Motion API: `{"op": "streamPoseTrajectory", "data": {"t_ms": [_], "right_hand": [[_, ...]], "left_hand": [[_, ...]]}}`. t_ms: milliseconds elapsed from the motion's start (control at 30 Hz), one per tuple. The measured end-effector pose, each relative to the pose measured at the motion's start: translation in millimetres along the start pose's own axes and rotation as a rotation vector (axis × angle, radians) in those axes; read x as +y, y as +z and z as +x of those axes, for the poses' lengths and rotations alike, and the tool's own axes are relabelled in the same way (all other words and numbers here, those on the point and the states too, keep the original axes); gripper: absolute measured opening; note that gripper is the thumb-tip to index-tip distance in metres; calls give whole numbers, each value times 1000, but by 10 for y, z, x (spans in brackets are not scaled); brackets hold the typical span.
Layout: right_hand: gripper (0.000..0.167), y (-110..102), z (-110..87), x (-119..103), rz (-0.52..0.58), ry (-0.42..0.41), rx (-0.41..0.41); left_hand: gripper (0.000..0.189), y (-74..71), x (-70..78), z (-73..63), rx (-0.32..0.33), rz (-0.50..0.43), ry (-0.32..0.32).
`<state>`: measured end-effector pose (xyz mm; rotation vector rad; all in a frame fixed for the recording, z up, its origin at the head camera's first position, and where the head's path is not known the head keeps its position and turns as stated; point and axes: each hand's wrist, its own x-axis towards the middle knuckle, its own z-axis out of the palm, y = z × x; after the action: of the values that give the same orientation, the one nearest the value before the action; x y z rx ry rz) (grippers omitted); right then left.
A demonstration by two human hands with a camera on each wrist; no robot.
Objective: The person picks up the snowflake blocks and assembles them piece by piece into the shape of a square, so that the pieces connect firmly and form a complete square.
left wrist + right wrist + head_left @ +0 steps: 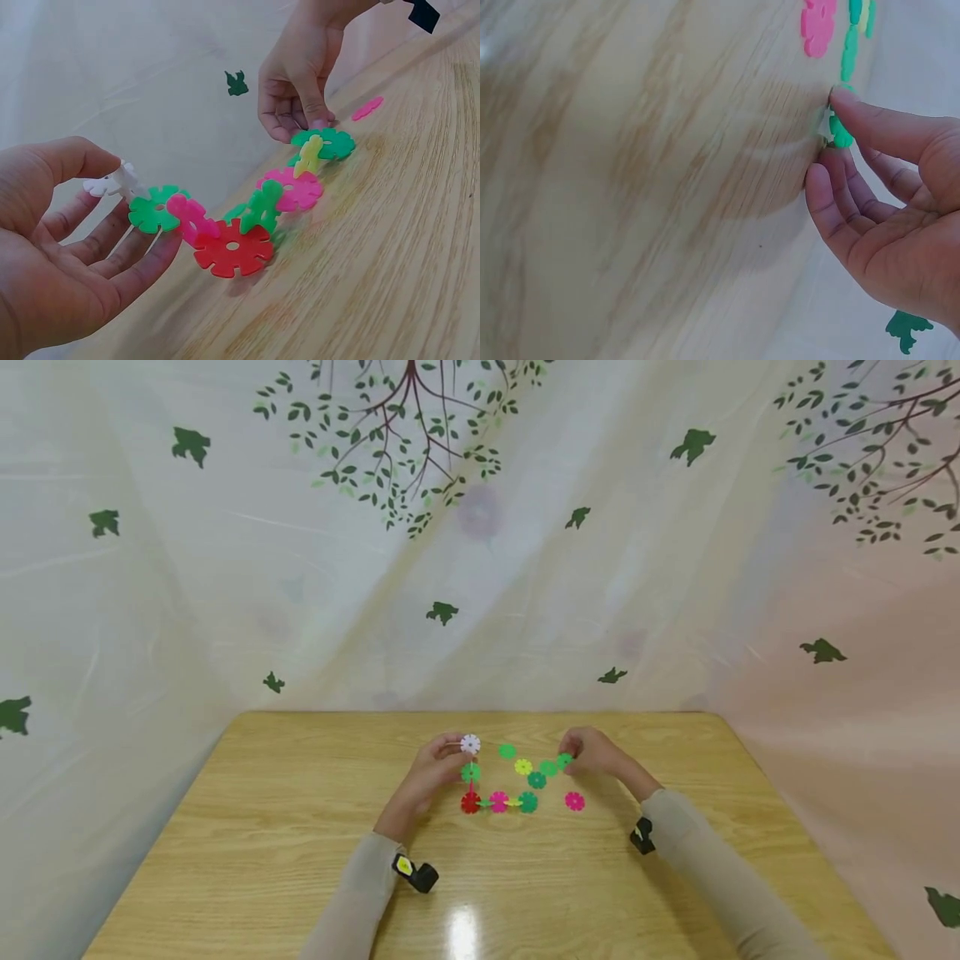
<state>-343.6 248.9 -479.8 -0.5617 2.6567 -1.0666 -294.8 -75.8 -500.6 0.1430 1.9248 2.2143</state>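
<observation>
My left hand [427, 777] pinches a white snowflake disc [470, 743] at one end of a chain of notched plastic discs. Below it come a green disc [470, 772] and a red disc [234, 247] at the corner. From there the chain turns right through a pink disc [498, 802] to a dark green disc [528, 802], with small upright discs slotted in between. Farther right, the thumb and fingertips of my right hand [596, 754] pinch a green disc [841, 132], low over the table and partly hidden by the fingers.
Between the hands lie a light green disc [507, 751], a yellow disc [523, 767], a teal disc [537, 780] and another green disc [549, 768]. A loose pink disc [574, 801] lies nearer on the wooden table [262, 827]. A printed cloth [360, 610] hangs behind.
</observation>
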Motion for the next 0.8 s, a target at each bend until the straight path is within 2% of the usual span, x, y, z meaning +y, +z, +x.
{"op": "streamPoseTrajectory", "data": {"t_ms": [233, 367, 500, 600, 800], "right_hand": [[26, -1, 33, -38, 27, 40, 22], [20, 40, 75, -31, 46, 52, 84], [17, 123, 103, -77, 124, 9, 161], [19, 187, 87, -222, 188, -45, 199], [18, 365, 182, -427, 311, -92, 230]], "left_hand": [[34, 7, -5, 1, -4, -6, 6], [30, 13, -2, 2, 24, -23, 4], [27, 7, -3, 15, 72, -22, -13], [27, -1, -4, 18, 97, -17, -20], [24, -4, 36, -7, 134, 3, -22]]}}
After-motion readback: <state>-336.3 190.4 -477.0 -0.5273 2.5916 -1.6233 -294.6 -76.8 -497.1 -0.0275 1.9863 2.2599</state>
